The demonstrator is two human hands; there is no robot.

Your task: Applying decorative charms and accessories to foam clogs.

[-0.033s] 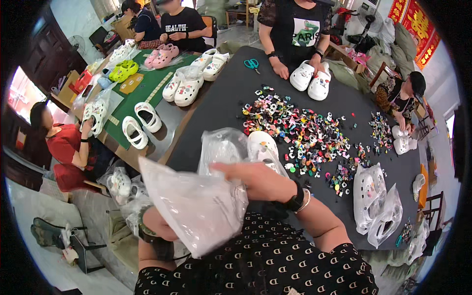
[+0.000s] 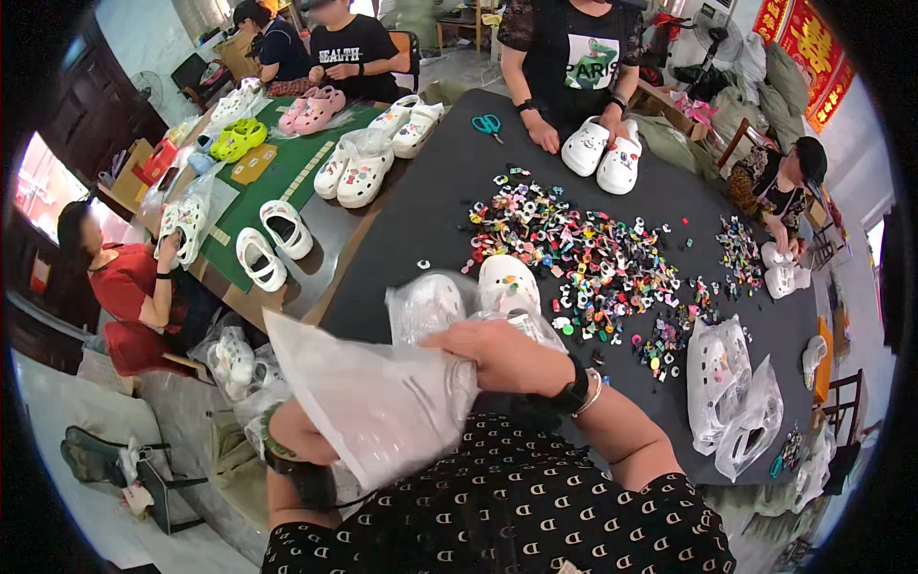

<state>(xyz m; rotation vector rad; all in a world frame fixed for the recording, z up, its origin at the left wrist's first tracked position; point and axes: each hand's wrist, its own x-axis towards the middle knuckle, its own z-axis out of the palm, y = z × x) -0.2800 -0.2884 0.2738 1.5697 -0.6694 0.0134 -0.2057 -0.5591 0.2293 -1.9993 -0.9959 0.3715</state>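
A white translucent plastic bag [image 2: 359, 392] is spread in front of my body. My right hand [image 2: 512, 359] is closed on the bag's right side. My left hand [image 2: 301, 435] is at its left edge, the fingers hidden behind the plastic. Just beyond, on the black table, sits a pair of white clogs. The left clog [image 2: 430, 306] is covered by clear plastic; the right clog [image 2: 510, 282] shows small coloured charms, its near part wrapped in plastic and partly behind my right hand.
A heap of colourful shoe charms [image 2: 593, 253] covers the middle of the black table [image 2: 411, 225]. Bagged white clogs [image 2: 722, 383] lie at right, teal scissors [image 2: 488, 124] at the far edge. Across the table a person handles white clogs [image 2: 602, 153]. Others work around a green-topped table [image 2: 229, 251].
The plastic over the left clog has settled, so the clog shows more clearly through it. The bag in my hands has shifted slightly left and down. A small pale charm now shows beyond the clogs.
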